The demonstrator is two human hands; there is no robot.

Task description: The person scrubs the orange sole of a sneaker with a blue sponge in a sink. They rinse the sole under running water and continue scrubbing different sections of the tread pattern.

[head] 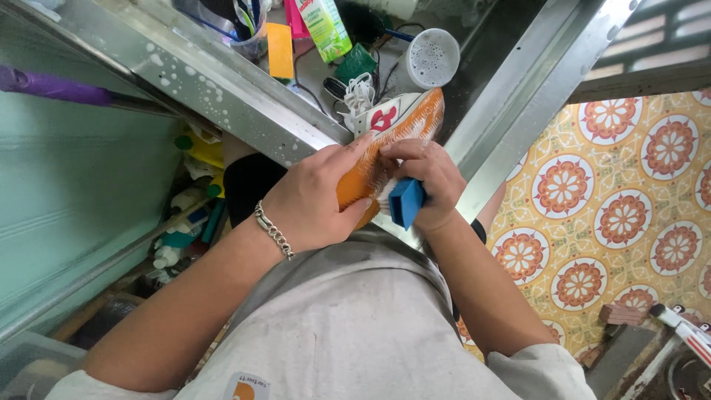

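Observation:
A white sneaker [396,118] with an orange sole and a red side mark lies sole-up over the edge of a metal sink [244,96]. My left hand [315,196], with a chain bracelet on the wrist, grips the heel end of the sole. My right hand [429,181] holds a blue brush [406,201] against the sole's near part, fingers curled around it. White laces [359,92] bunch up by the shoe's far end inside the sink.
In the sink stand a green bottle [324,28], an orange sponge [280,50], a green scrub pad [354,65] and a cup of suds [432,58]. Bottles crowd the shelf [185,222] below left. Patterned floor tiles [622,200] lie right.

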